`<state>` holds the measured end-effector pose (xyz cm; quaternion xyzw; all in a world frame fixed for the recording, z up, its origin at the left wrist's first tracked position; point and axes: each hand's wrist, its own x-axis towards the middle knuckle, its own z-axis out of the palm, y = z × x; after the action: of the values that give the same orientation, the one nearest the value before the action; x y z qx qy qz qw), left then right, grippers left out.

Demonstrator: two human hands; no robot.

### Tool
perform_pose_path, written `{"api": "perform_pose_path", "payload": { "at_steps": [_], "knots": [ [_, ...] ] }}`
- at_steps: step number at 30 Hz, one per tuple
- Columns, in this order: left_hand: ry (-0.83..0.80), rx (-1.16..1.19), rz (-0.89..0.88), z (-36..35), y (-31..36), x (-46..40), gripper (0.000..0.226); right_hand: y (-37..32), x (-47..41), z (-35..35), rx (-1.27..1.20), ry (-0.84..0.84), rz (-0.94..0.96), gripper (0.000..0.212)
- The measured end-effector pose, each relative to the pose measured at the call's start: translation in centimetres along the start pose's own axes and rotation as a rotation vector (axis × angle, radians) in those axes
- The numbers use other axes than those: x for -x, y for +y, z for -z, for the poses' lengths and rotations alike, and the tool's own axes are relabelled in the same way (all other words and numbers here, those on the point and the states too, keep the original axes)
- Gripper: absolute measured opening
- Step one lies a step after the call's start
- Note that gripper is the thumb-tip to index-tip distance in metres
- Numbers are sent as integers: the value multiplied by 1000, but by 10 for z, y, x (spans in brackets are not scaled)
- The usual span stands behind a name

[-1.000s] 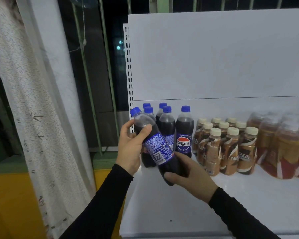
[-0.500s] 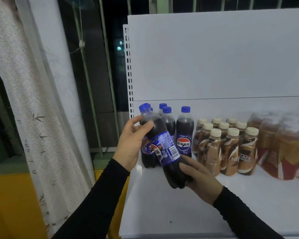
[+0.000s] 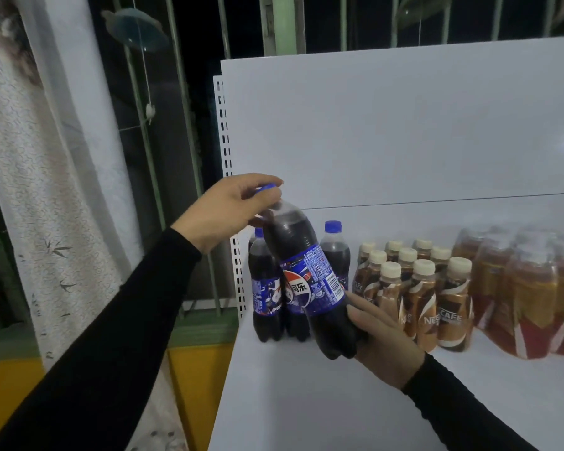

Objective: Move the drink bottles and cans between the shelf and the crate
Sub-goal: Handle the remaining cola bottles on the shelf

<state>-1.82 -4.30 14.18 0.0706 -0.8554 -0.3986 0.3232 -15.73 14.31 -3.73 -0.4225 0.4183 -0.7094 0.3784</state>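
Observation:
A dark cola bottle [image 3: 310,271] with a blue label and blue cap is held tilted above the white shelf [image 3: 306,402], its cap leaning left. My left hand [image 3: 225,216] grips its cap and neck from above. My right hand [image 3: 381,340] cups and grips its base from the right. Behind it more cola bottles [image 3: 264,288] stand upright at the shelf's left end, partly hidden. No crate is in view.
Brown coffee bottles [image 3: 420,288] with cream caps stand in rows to the right, then shrink-wrapped packs of amber drinks [image 3: 528,294]. A perforated shelf upright [image 3: 223,131], a barred window and a white curtain [image 3: 46,190] lie to the left.
My left hand slid up from the bottle's shoulder to its cap. The bottle now stands more upright, and my right hand has stayed at the base. The view moved closer to the shelf.

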Motion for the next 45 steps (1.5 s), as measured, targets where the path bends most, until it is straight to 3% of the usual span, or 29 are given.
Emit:
{"api": "perform_pose_path", "payload": {
  "at_steps": [4, 6, 8, 12, 14, 16, 20, 24, 28, 38, 45],
  "knots": [
    [-15, 0, -23, 1, 16, -22, 17, -19, -7, 15, 79, -57, 6, 87],
    [37, 53, -54, -6, 26, -32, 13, -35, -15, 18, 235, -47, 45, 58],
    [88, 37, -86, -12, 38, -42, 12, -56, -23, 20, 544, 9, 98, 33],
    [157, -54, -138, -9, 64, -68, 11, -93, -42, 39, 1279, 103, 255, 53],
    [198, -98, -164, -4, 77, -83, 14, -108, -52, 52, 1550, 95, 200, 67],
    [251, -152, -188, 1, 90, -98, 17, -118, -62, 65, 1667, 67, 54, 82],
    [343, -281, -237, 2, 106, -131, 19, -120, -82, 92, 1729, 14, -163, 101],
    [425, -332, -252, -1, 104, -166, 14, -109, -96, 105, 1688, -10, -253, 112],
    [439, -382, -229, -12, 97, -193, 23, -97, -99, 110, 1646, -35, -314, 116],
    [272, -423, -122, -53, 29, -204, 18, -91, -104, 113, 1746, -62, -381, 124],
    [14, -444, 1, -70, -16, -185, 28, -93, -104, 110, 1751, -72, -409, 117]
  ]
}}
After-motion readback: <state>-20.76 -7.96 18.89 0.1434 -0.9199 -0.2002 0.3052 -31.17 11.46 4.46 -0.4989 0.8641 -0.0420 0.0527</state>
